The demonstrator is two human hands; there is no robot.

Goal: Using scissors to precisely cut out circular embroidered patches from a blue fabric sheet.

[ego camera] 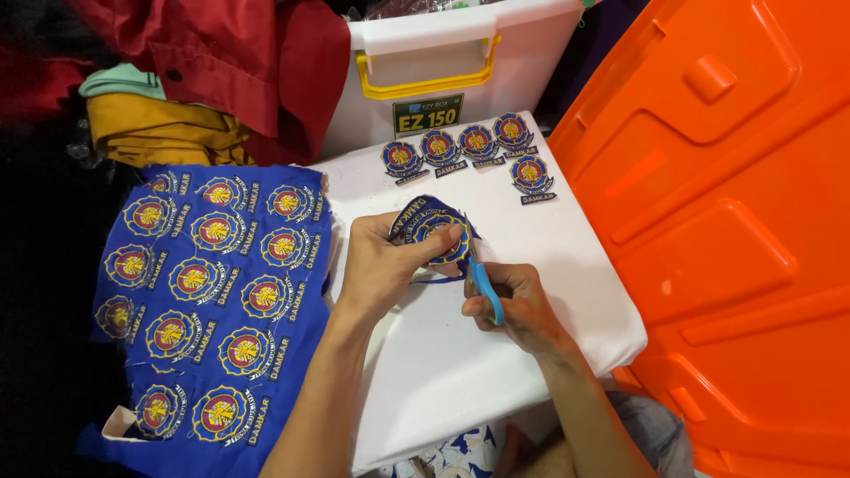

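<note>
Two hands work together: left hand pinches a round blue embroidered fabric patch; just beside, right hand grips blue-handled scissors.

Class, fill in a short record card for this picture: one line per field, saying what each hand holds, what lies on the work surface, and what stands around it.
Left hand: pinches a round embroidered patch
Right hand: holds blue-handled scissors at the patch's edge
Work surface: white board
Cut patches: five, at the board's far edge
Uncut sheet: blue cloth printed with many patches, left of the board
Behind: white storage box, yellow handle
Right side: orange plastic panel
</note>
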